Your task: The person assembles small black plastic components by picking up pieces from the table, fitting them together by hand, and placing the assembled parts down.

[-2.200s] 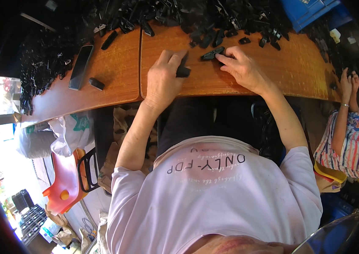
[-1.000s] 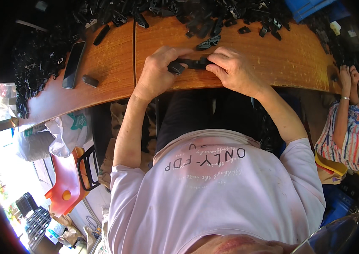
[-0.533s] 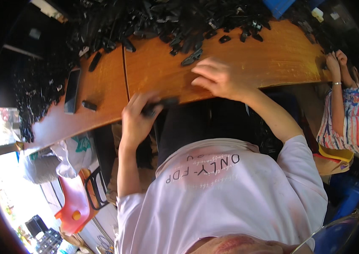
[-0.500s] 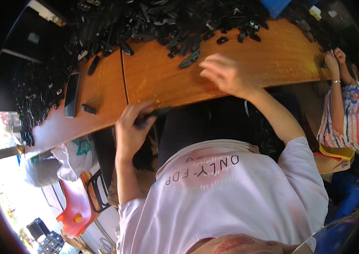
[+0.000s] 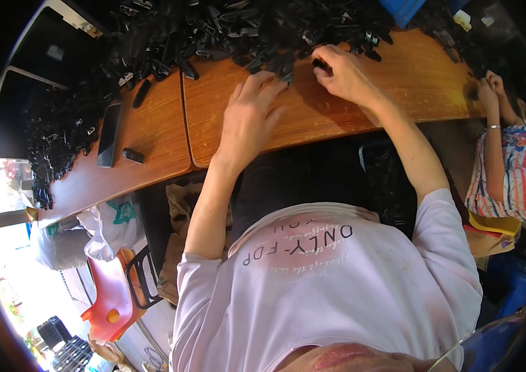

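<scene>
My left hand (image 5: 252, 115) reaches over the table to the near edge of a heap of black plastic parts (image 5: 213, 37). Its thumb stands apart from the fingers, and the fingertips are at a dark, slightly blurred elongated part (image 5: 284, 69); no firm grip shows. My right hand (image 5: 347, 77) is just to the right, at the same edge, with thumb and fingers curled around a small black plastic part (image 5: 322, 64). The fingers partly cover that part, so its exact shape is hidden.
A phone (image 5: 109, 135), a short black piece (image 5: 133, 155) and a longer black piece (image 5: 142, 93) lie on the wooden table (image 5: 226, 133) at left. A blue bin (image 5: 402, 9) stands at the back. Another person (image 5: 508, 167) works at far right.
My left hand has gone from the table's front edge, where it held a dark object, up to the heap. My right hand has moved farther back and closed on a small black part.
</scene>
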`<state>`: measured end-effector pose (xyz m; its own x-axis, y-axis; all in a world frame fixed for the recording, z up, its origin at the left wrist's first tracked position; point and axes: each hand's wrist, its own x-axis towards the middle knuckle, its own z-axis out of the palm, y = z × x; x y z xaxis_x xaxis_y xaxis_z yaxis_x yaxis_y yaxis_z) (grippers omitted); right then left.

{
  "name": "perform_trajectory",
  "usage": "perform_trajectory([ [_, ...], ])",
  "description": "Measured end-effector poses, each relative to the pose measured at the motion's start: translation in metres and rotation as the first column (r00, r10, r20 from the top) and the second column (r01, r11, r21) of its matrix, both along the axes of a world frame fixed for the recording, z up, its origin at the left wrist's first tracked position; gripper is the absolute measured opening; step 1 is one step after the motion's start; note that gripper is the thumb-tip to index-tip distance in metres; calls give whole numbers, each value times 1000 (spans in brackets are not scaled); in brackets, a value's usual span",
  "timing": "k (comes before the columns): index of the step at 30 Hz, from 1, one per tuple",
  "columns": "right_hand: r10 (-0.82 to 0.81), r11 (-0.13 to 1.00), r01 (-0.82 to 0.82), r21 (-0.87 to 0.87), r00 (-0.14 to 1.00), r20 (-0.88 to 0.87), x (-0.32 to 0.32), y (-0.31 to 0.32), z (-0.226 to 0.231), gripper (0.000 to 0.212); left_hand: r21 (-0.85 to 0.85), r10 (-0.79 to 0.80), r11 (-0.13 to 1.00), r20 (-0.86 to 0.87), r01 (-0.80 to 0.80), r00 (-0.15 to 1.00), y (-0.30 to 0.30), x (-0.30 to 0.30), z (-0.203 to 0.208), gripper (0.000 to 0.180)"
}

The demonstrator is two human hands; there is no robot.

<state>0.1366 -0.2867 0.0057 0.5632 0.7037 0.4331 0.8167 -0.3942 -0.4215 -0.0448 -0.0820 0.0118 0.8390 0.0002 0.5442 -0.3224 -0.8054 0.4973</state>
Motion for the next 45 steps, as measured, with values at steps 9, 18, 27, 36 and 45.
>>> perform_trajectory([
  [9,102,990,-101,102,995,0,-38,-34,-24,26,-43,61,997,8,-60,998,8,7,-30,24],
  [18,90,996,-90,-4,995,-36,-52,-13,-5,24,-216,80,969,-192,-122,978,12,-4,-22,37],
  [27,283,957,-280,77,959,-27,-53,7,-15,23,-234,70,966,-156,-105,985,16,-7,-29,40],
  [36,394,915,-403,35,907,147,-60,40,-14,20,-306,33,949,-153,-79,988,14,-4,-24,40],
  [45,93,982,-110,151,989,115,-8,11,-29,28,-882,-28,468,-75,-54,997,20,-2,-25,46],
])
